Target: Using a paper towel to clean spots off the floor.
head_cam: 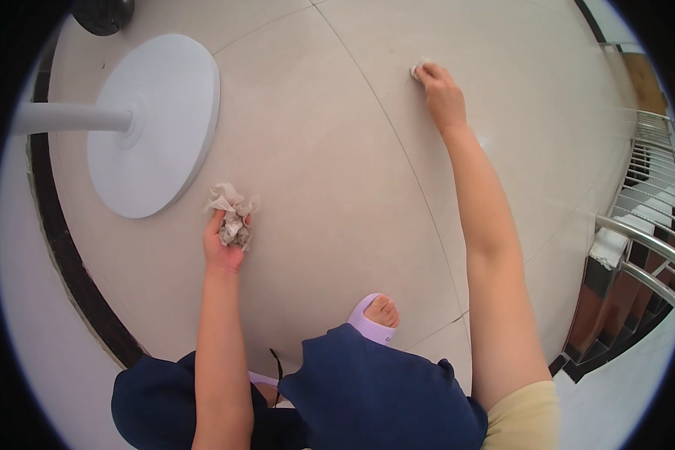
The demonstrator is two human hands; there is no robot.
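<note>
A loose bundle of crumpled, soiled tissues [234, 219] rests in my left hand [224, 247], palm up with the fingers curled about it. Some tissue ends stick out past the fingertips. Farther out, my right hand [443, 95] pinches a small wad of white tissue [414, 72] low over the beige tiled floor [326, 185]. Most of that wad is hidden under the fingers. Whether it presses on the tile, I cannot tell for sure.
Left of me stands a round white pedestal base [163, 140] with a white pole [73, 118]. A black rounded object [104, 14] sits beyond it. Dark skirting [73, 253] runs along the left wall. Metal railings [641, 233] border steps at right. My lilac slipper [371, 326] is below.
</note>
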